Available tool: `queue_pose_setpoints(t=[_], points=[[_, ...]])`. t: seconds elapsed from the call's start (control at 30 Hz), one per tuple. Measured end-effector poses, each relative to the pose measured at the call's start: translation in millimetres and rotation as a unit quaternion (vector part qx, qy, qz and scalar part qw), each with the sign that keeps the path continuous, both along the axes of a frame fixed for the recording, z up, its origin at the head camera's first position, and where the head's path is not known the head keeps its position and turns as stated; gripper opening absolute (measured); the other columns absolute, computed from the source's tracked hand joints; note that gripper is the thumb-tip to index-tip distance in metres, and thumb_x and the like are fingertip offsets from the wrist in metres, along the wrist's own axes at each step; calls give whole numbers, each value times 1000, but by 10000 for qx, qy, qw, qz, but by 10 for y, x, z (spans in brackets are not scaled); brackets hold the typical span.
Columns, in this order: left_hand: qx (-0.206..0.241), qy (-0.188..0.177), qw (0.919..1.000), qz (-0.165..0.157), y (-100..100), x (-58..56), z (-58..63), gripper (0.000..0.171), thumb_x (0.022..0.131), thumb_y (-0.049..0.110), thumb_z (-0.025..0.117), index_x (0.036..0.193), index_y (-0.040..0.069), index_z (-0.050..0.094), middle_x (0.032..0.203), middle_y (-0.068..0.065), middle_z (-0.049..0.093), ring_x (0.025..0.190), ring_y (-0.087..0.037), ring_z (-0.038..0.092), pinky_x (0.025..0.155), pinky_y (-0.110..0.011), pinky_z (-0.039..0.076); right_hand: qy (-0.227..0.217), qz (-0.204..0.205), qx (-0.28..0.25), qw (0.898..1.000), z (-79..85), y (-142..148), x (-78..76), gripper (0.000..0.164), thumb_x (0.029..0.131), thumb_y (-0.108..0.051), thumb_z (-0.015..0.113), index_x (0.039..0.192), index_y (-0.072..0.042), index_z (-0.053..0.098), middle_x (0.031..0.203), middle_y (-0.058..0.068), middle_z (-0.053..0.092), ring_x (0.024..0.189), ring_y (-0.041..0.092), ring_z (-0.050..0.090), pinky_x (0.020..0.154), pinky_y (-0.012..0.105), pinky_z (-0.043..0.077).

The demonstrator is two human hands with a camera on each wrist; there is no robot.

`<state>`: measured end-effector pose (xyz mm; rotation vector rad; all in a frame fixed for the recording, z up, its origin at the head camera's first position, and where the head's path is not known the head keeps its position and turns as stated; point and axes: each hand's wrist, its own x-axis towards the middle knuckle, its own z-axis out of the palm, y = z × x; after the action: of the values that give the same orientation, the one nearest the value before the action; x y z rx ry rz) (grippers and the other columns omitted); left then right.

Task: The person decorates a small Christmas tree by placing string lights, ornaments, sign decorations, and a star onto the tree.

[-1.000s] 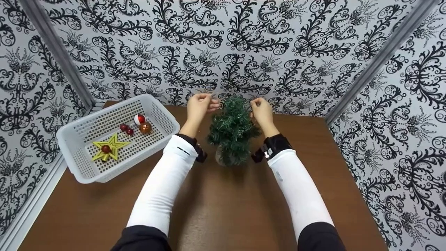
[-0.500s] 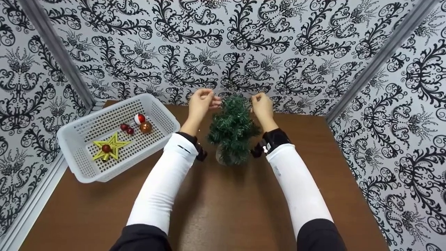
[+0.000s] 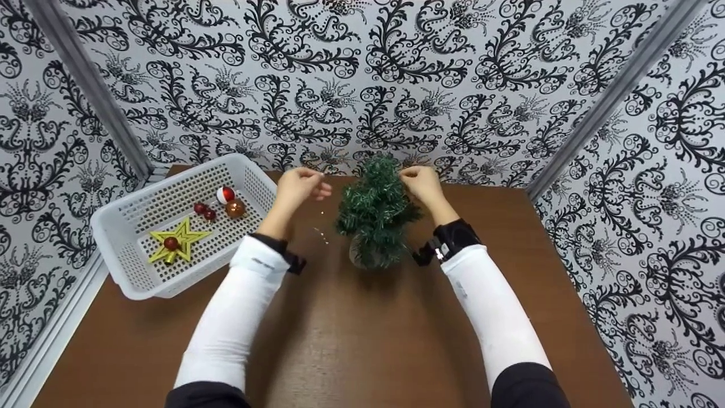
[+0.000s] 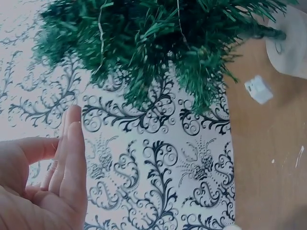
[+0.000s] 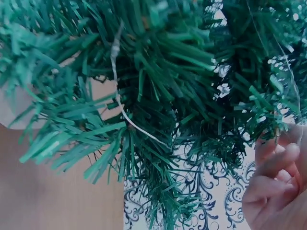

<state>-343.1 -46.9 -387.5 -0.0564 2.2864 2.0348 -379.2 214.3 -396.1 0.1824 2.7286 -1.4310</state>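
Note:
A small green artificial Christmas tree stands upright on the table, with thin wire string lights running through its branches. Left of the treetop my left hand pinches the wire between thumb and fingers; a loose stretch with tiny beads hangs below it. In the left wrist view, the wire runs from the branches to the fingertips. At the upper right of the tree is my right hand, its fingers curled. The right wrist view shows the wire coming down to those fingers, partly hidden by needles.
At left sits a white perforated basket holding a yellow star, a red-and-white ball, an orange ball and small red balls. A small white box lies near the tree's pale base. Patterned walls enclose the table.
My left hand has moved left and slightly toward me, away from the tree, and more of the beaded wire shows below it. My right hand has shifted slightly left and down, closer to the branches.

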Motion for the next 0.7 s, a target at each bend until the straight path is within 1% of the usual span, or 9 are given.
queue_pose_setpoints(t=[0.1, 0.17, 0.3, 0.33, 0.4, 0.53, 0.57, 0.63, 0.7], points=[[93, 38, 9999, -118, -60, 121, -26, 21, 89, 8, 50, 104, -4, 56, 81, -16, 66, 63, -18, 65, 62, -29, 54, 131, 225, -80, 9996, -19, 26, 39, 25, 90, -17, 52, 112, -9, 62, 71, 0, 56, 42, 9, 42, 42, 24, 39], [181, 73, 9995, -261, -51, 212, -40, 21, 89, 8, 50, 105, -4, 55, 80, -16, 66, 66, -21, 65, 63, -30, 54, 210, 369, -164, 9990, -39, 58, 60, 27, 90, -18, 52, 114, -7, 60, 74, 2, 57, 45, 10, 47, 45, 23, 42], [397, 110, 9974, -586, 61, 407, -38, 21, 89, 8, 50, 105, -5, 53, 81, -18, 66, 66, -22, 66, 64, -33, 54, 340, 524, -447, 9970, -82, 159, 89, 28, 89, -21, 54, 112, -6, 61, 73, 2, 58, 51, 14, 55, 45, 20, 44], [447, 145, 9967, -667, 97, 454, -40, 21, 89, 8, 51, 104, -6, 53, 81, -19, 66, 65, -22, 66, 64, -33, 54, 389, 555, -496, 9965, -89, 184, 101, 29, 89, -24, 55, 112, -6, 61, 73, 2, 59, 55, 18, 58, 46, 21, 45], [489, 267, 9951, -823, 166, 542, -37, 18, 88, 8, 52, 100, -6, 54, 81, -20, 66, 65, -22, 66, 65, -36, 54, 517, 595, -796, 9937, -95, 235, 127, 30, 87, -25, 57, 110, -5, 61, 72, 1, 61, 56, 20, 60, 46, 21, 46], [543, 442, 9910, -1139, 305, 670, -48, 17, 87, 10, 56, 96, -5, 55, 81, -19, 66, 67, -24, 66, 65, -35, 54, 783, 367, -1324, 9874, -17, 267, 272, 31, 87, -21, 58, 108, 1, 60, 71, 4, 62, 53, 17, 59, 47, 23, 48], [539, 466, 9903, -1194, 343, 690, -54, 17, 86, 10, 57, 95, -5, 56, 81, -19, 66, 67, -24, 66, 65, -35, 54, 920, 262, -1433, 9850, -5, 270, 316, 29, 87, -19, 58, 107, 2, 60, 70, 4, 62, 50, 12, 57, 46, 22, 47], [531, 474, 9894, -1265, 427, 719, -77, 17, 86, 11, 58, 94, -3, 57, 81, -18, 66, 67, -24, 66, 64, -33, 54, 1281, -38, -1377, 9821, 20, 248, 426, 26, 86, -17, 59, 105, 1, 61, 71, 4, 61, 51, 7, 56, 48, 20, 47], [570, 491, 9887, -1295, 516, 742, -107, 16, 85, 12, 59, 94, -2, 58, 80, -17, 66, 66, -24, 66, 63, -33, 54, 1767, -205, -1217, 9765, 6, 230, 532, 23, 85, -17, 60, 102, -1, 63, 73, 5, 62, 54, 6, 56, 50, 18, 47]])
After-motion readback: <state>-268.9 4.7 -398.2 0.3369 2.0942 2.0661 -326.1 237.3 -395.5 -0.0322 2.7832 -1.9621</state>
